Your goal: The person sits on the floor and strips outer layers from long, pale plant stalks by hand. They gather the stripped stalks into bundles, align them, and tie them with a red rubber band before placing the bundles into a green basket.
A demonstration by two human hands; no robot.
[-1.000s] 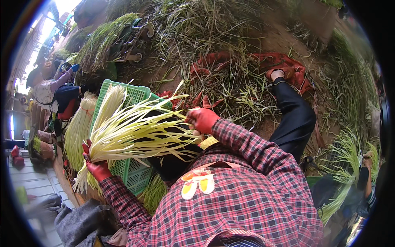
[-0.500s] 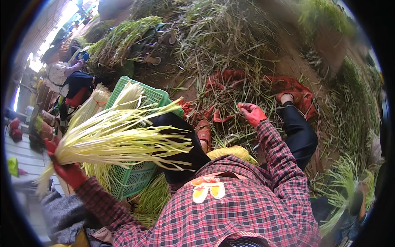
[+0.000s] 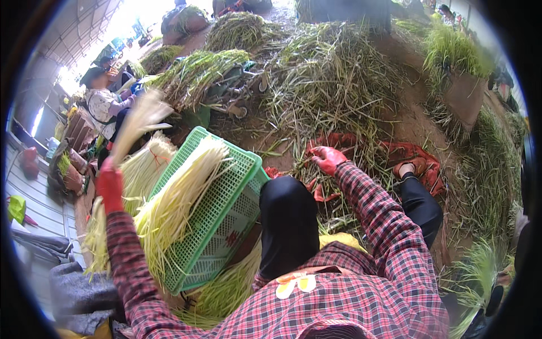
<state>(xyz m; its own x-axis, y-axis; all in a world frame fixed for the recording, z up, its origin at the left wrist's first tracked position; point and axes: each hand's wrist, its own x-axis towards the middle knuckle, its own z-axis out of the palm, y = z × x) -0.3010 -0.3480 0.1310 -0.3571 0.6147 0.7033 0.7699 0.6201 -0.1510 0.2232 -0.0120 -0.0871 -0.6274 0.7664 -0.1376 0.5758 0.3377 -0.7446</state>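
My left hand (image 3: 109, 189), in a red glove, is raised at the left and wrapped round a bundle of yellow chives (image 3: 137, 121). The bundle's upper end is smeared by motion, and pale leaves hang below the hand. Beside it a green plastic crate (image 3: 248, 169) stands tilted, with another bunch of pale chives (image 3: 179, 195) laid across its top. A tied bunch (image 3: 148, 169) leans at the crate's far left side. My right hand (image 3: 328, 161), also red-gloved, hovers over scattered stalks ahead of my knees. Its fingers are loosely bent, with nothing visible in them.
A large heap of green and dry stalks (image 3: 339, 79) rises ahead. Red netting (image 3: 415, 158) lies by my right foot. Loose greens (image 3: 240, 285) lie under the crate. A co-worker (image 3: 101, 104) sits at far left, near a wheeled cart (image 3: 237, 107) piled with greens.
My left hand has swung the chives from pointing right over the crate to pointing up and away, uncovering the bunch on the crate. My right hand has shifted slightly left. The view has tilted up.
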